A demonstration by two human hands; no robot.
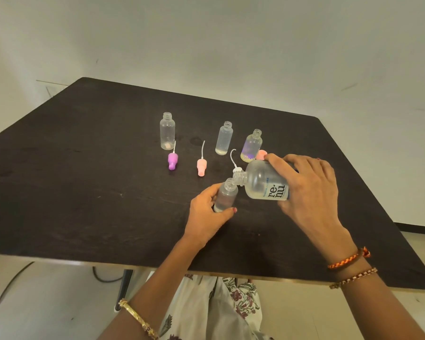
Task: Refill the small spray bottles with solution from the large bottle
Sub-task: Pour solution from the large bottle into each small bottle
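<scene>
My right hand (307, 190) grips the large clear bottle (263, 180) labelled "re-nu", tipped on its side with its neck against the mouth of a small open spray bottle (227, 195). My left hand (207, 212) holds that small bottle upright on the dark table (84, 180); it holds some clear liquid. Three more uncapped small bottles stand behind: one at the left (167, 131), one in the middle (224, 138), and one with a purple pattern (252, 146). A purple spray cap (172, 161), a pink spray cap (201, 166) and a white spray cap (236, 168) lie on the table.
A pink lid (261, 154) lies partly hidden behind the large bottle. The table's near edge (133, 265) runs just in front of my forearms. A dark cable (103, 278) lies on the floor below.
</scene>
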